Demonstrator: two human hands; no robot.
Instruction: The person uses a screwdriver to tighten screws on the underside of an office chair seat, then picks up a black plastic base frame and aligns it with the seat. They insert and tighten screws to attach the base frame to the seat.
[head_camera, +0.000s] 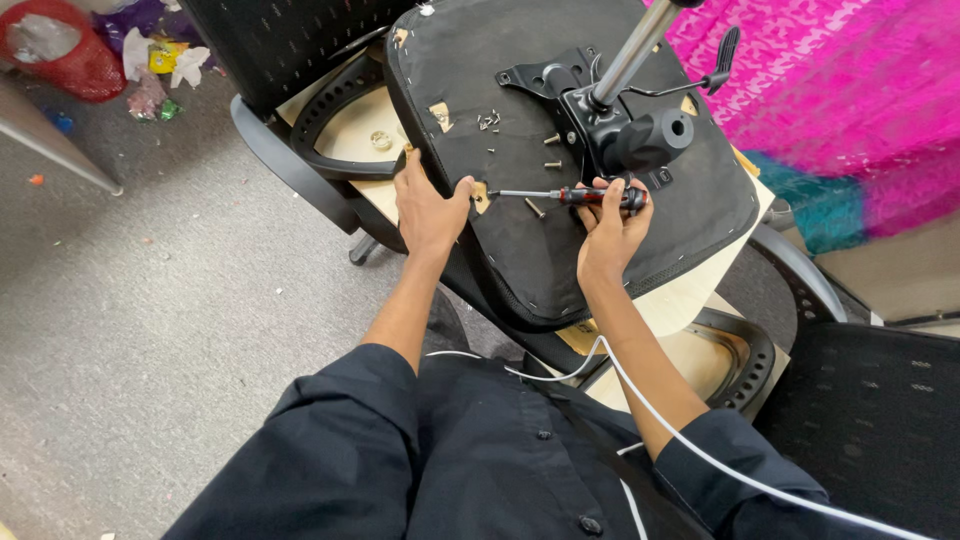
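The right hand (610, 225) has its fingers curled tight around the red-and-black handle of a screwdriver (572, 196), whose tip lies level at a bare patch near the edge of the upturned black chair seat (520, 250). The left hand (428, 208) clasps that seat's near rim, thumb just beside the tip. Loose screws (492, 122) lie on the seat (well apart, crumpled wrappers (160, 60) and a red mesh bag (60, 45) litter the far corner), with open grey floor (150, 300) to the left.
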